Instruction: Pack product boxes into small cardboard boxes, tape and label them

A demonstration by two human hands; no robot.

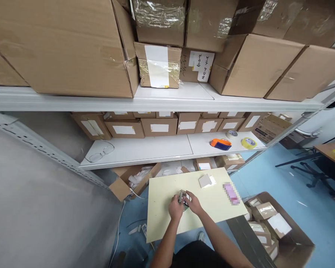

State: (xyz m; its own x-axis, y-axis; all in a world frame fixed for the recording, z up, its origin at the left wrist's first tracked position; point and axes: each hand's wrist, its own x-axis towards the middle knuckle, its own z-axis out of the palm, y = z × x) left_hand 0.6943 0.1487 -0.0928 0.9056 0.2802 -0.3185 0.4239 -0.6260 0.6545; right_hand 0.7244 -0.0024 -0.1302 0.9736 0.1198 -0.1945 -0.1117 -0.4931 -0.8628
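Note:
My left hand (175,208) and my right hand (194,204) meet above the middle of a pale yellow tabletop (164,227). Between them they grip a small item with grey, white and green parts (182,194), too small to name. My fingers cover much of it. Behind my right hand, a small grey square piece (204,181) lies partly over a white one (212,180). Farther right on the tabletop is a blurred-out pink oblong thing (231,192).
White shelving (156,100) with cardboard boxes (159,127) stands ahead. Glasses (102,153), an orange-and-blue tape dispenser (221,144) and tape rolls (248,143) lie on its middle shelf. An open carton (301,242) of small boxes stands right; another box (121,188) is left.

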